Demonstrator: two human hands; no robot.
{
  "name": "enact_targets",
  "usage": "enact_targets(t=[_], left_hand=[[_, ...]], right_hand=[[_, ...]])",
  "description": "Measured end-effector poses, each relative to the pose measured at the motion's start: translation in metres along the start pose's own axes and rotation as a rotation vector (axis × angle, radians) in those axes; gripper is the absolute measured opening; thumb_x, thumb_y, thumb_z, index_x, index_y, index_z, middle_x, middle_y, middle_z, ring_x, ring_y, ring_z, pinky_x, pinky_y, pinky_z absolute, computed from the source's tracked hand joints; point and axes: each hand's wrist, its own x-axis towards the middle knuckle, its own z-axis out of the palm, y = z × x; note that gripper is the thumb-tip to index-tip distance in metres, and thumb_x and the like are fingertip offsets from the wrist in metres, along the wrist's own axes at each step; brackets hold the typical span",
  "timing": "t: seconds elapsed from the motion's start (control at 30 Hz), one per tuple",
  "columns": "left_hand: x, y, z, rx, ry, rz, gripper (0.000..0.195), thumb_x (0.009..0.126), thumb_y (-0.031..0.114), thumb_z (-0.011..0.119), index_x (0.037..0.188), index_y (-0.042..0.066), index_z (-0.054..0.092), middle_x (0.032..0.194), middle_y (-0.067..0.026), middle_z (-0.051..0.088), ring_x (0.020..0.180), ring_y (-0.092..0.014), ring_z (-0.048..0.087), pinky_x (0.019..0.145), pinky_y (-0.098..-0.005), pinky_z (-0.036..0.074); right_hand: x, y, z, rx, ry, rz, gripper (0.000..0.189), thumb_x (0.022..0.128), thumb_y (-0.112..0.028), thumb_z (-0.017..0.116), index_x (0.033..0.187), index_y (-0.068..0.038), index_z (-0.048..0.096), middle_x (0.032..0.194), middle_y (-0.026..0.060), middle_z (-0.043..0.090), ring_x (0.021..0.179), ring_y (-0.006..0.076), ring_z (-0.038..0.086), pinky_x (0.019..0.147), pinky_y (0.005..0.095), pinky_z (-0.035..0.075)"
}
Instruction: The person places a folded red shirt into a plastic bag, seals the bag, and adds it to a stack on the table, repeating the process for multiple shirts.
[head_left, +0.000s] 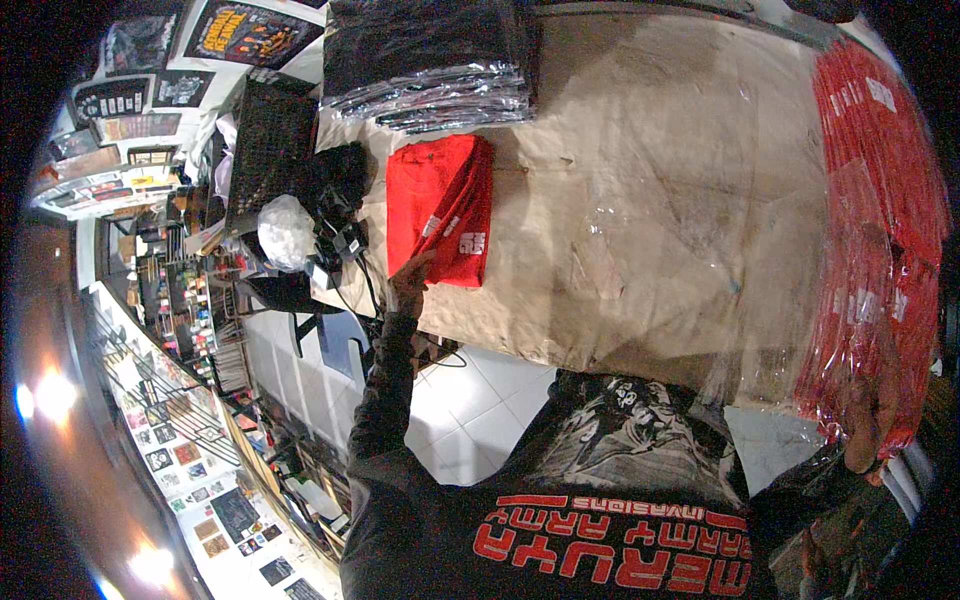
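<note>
A folded red T-shirt (439, 195) with white print lies on the brown paper-covered table (637, 187). My left hand (411, 277) grips its near left corner, where diagonal creases meet. At the far right, a stack of red shirts in clear plastic bags (874, 157) runs along the table. My right hand (870, 412) is at the near end of that stack, partly seen through shiny clear plastic (859, 300); its finger grip is unclear. Whether the hand is inside or behind the plastic cannot be told.
Dark bagged garments (427, 60) are piled at the table's back left. Left of the red shirt are a black crate (274, 142), a crumpled white plastic ball (286, 232), and black cables with an adapter (349, 241). Shelves and framed prints stand farther left.
</note>
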Motion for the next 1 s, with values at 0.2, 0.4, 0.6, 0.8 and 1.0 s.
enact_targets(t=[0.2,0.4,0.6,0.8,1.0], left_hand=[[-0.004,-0.011,0.001,-0.3,0.01,0.126,0.055,0.097,0.036,0.054,0.143,0.008,0.045,0.138,-0.0073,0.055,0.104,-0.014,0.059,0.076,-0.0296,0.05],[-0.017,0.145,0.116,0.01,0.126,0.382,0.06,0.092,0.036,0.063,0.14,0.006,0.044,0.137,-0.0173,0.052,0.129,-0.031,0.047,0.106,-0.0422,0.037],[0.105,0.179,0.344,0.162,-0.084,0.607,0.046,0.092,0.037,0.063,0.126,0.005,0.058,0.097,-0.012,0.069,0.102,-0.022,0.063,0.087,-0.0334,0.051],[0.159,0.261,0.385,-1.415,-0.412,0.166,0.073,0.093,0.053,0.056,0.15,0.017,0.029,0.144,-0.0115,0.043,0.125,-0.029,0.048,0.092,-0.0471,0.051],[0.066,0.221,0.217,-1.778,-0.739,-0.079,0.093,0.082,0.084,0.031,0.154,0.027,0.013,0.157,-0.0187,0.02,0.134,-0.052,0.033,0.105,-0.0696,0.031]], right_hand=[[0.002,-0.003,0.0,0.045,0.0,-0.02,0.052,0.093,-0.017,0.059,0.142,-0.004,0.044,0.144,0.0111,0.046,0.124,0.0195,0.049,0.096,0.0333,0.045],[0.002,-0.014,-0.006,0.217,0.034,-0.103,0.052,0.093,-0.017,0.059,0.141,-0.004,0.044,0.143,0.0112,0.046,0.123,0.0194,0.049,0.095,0.0332,0.045],[0.017,-0.024,0.007,0.509,-0.082,-0.164,0.052,0.093,-0.017,0.059,0.141,-0.004,0.045,0.143,0.0112,0.046,0.123,0.0193,0.049,0.095,0.033,0.046],[0.027,-0.021,0.076,0.694,-0.413,-0.089,0.052,0.093,-0.017,0.06,0.141,-0.004,0.045,0.143,0.0112,0.047,0.123,0.0192,0.049,0.094,0.0329,0.046],[0.032,0.032,0.171,0.27,-0.435,-0.146,0.042,0.094,-0.012,0.059,0.136,-0.008,0.053,0.106,0.0028,0.062,0.077,0.0093,0.058,0.065,0.0249,0.05]])
